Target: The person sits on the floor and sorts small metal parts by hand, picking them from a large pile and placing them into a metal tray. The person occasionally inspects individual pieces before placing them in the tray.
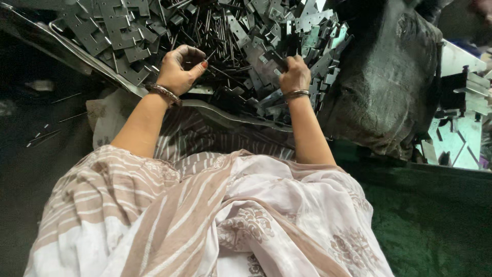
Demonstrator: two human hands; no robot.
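This is looking like a small metalworking workshop. A big heap of flat stamped metal plates and thin metal rods is lying in a wide, dented metal tray. More rods are lying scattered on the dark, grimy floor. A heavy, dark machine body is standing just beside the heap, and cut metal sheets are leaning at the right edge.
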